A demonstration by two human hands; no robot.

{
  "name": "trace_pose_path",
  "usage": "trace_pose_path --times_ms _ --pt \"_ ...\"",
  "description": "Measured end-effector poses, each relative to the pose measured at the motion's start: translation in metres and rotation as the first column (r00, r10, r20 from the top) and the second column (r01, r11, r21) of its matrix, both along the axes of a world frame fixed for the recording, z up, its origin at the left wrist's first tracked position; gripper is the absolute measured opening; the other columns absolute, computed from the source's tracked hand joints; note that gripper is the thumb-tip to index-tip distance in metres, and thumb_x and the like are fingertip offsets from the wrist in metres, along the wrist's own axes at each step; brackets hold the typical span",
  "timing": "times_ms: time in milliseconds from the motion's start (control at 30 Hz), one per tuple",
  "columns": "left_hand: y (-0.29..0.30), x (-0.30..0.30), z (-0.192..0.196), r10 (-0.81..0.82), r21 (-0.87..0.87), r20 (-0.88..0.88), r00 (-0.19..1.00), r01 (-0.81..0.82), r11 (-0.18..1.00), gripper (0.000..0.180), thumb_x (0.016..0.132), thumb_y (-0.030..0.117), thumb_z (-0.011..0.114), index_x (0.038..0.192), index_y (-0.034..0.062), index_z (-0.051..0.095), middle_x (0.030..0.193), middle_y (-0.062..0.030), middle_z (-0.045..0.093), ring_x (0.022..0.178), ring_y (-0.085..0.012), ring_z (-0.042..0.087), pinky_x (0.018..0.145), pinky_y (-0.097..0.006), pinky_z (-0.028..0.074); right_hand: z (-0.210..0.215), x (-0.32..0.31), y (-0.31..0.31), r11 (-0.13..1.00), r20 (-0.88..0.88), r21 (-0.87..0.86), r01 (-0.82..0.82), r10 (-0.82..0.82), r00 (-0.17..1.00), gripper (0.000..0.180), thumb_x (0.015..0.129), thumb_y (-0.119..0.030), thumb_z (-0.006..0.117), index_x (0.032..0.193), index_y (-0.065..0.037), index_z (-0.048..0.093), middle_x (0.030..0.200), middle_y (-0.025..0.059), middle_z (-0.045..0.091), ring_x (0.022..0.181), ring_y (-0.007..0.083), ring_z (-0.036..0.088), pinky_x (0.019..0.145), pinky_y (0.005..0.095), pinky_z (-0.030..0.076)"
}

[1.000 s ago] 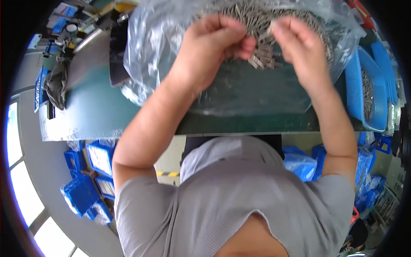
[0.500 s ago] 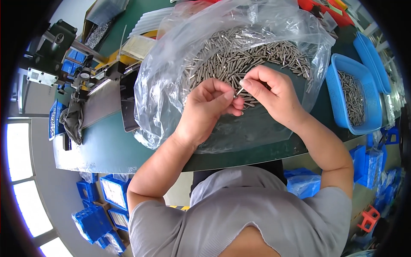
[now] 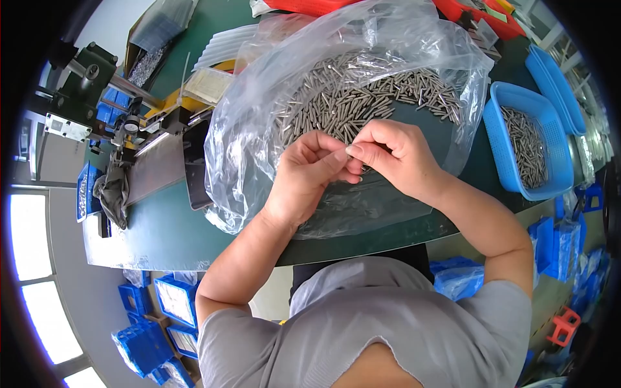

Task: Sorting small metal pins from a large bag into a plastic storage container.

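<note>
My left hand and my right hand meet fingertip to fingertip over the near edge of a heap of small grey metal pins. Thumb and forefinger are pinched on each hand. Between them is a slim metal pin, now almost wholly hidden by the fingertips; half a second ago it showed between the two hands. The other fingers of the left hand curl inward underneath. A clear plastic bag lies spread around the heap, with part of its film over the pins at the back.
A blue basket of similar pins stands at the right, beside another blue basket. On the left is a black-and-metal bench fixture near a dark cloth. Red trays line the far side of the green table.
My right hand has moved left and slightly down, closing against the left fingertips, so the pin between them is now covered. The whole view has shifted slightly.
</note>
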State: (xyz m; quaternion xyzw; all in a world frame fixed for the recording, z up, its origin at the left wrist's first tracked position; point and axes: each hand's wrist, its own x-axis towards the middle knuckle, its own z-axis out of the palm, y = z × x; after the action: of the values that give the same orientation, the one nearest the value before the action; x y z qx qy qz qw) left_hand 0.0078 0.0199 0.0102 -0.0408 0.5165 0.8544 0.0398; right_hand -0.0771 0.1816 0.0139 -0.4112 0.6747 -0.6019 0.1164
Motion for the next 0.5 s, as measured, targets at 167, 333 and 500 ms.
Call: trace_pose_path --times_ms 167,333,500 --pt "-0.002 -0.001 0.003 0.164 0.010 0.029 0.986 -0.164 0.986 0.008 0.089 0.006 0.054 0.090 -0.0023 0.052 0.082 -0.0137 0.063 0.075 -0.0197 0.063 0.069 -0.031 0.054 0.008 -0.018 0.004 0.992 0.270 0.047 0.119 -0.127 0.954 0.016 0.090 -0.020 0.058 0.084 -0.005 0.058 0.066 -0.0056 0.046 0.052 0.0023 0.038 0.045 0.0179 0.030" --pt "-0.006 -0.005 0.002 0.245 0.022 0.004 0.969 -0.245 0.969 0.007 0.089 0.006 0.051 0.089 -0.0017 0.053 0.080 -0.0139 0.062 0.072 -0.0193 0.062 0.068 -0.030 0.052 0.012 -0.046 0.014 0.968 0.896 -0.191 0.166 0.102 0.432 0.022 0.088 -0.025 0.051 0.080 -0.006 0.058 0.067 -0.0014 0.052 0.055 0.0084 0.045 0.046 0.0226 0.035" --pt "-0.009 -0.004 0.001 0.231 0.030 0.028 0.973 -0.232 0.972 0.008 0.088 0.006 0.052 0.089 -0.0016 0.053 0.080 -0.0140 0.062 0.071 -0.0194 0.062 0.068 -0.030 0.053 0.016 -0.054 0.020 0.984 0.620 0.133 -0.121 0.013 0.784 0.014 0.084 -0.019 0.060 0.083 -0.005 0.061 0.070 -0.0033 0.054 0.059 0.0042 0.045 0.049 0.0210 0.035"
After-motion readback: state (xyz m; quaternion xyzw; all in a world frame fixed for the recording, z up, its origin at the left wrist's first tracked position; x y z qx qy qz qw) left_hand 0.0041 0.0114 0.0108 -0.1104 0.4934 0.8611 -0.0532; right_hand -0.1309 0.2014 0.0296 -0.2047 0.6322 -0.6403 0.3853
